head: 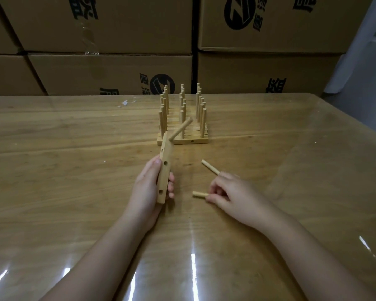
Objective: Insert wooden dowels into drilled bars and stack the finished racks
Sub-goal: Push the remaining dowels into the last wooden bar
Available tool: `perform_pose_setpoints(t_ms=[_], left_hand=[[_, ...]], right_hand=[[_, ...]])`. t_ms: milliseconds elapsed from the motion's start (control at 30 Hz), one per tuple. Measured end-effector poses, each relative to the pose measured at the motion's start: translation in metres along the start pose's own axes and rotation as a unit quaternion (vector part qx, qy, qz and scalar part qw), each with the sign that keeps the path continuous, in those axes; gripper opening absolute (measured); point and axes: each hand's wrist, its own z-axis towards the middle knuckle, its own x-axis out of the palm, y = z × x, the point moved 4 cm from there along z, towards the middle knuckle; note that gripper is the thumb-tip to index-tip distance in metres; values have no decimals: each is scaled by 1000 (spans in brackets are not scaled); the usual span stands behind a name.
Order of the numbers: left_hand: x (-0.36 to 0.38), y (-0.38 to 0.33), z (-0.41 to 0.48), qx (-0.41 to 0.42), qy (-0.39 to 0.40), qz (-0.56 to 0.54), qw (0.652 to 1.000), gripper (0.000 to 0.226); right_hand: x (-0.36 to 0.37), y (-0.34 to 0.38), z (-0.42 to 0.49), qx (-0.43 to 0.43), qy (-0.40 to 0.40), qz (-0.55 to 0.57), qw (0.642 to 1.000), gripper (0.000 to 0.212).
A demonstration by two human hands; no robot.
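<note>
1. The left hand (148, 187) has its fingers wrapped round the bar (165, 168), held tilted above the counter (74, 148). One dowel (181, 129) sits in the far hole.
2. The right hand (232, 194) has its fingers pinching a second dowel (199, 194). A third dowel (210, 167) runs under them.
3. The racks (182, 140) stand just beyond the bar.

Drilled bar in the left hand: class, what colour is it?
The drilled bar is pale tan wood; the head view shows it best.

table (74, 127): wood, glossy clear cover | on it: finished racks (182, 141) far centre; loose dowel (210, 167) nearer
</note>
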Motion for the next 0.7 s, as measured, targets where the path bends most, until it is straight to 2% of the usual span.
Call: perform_pose_setpoints(t_ms=[67,100,200,267,333,400,500,633,700], left_hand=[[1,1,-1,-4,8,18,1000,25],[2,2,-1,-7,11,30,999,25],[3,4,-2,-16,11,64,998,25],[3,5,-2,-22,10,84,996,25],[5,5,-3,-16,14,103,994,24],[8,5,-5,-8,25,123,992,24],[11,4,-6,-4,37,135,990,23],[11,4,-6,1,45,141,989,25],[11,4,-6,-1,48,146,988,25]], right_hand=[[-1,-6,1,56,-34,118,991,12],[-1,-9,2,93,-51,210,972,11],[-2,-10,3,154,-85,483,857,5],[-2,-6,4,153,-99,590,786,6],[0,-1,5,132,-92,641,751,6],[4,4,4,110,-88,661,738,8],[5,6,4,107,-139,658,732,12],[8,12,5,92,-178,627,753,12],[11,16,5,85,-172,592,782,12]])
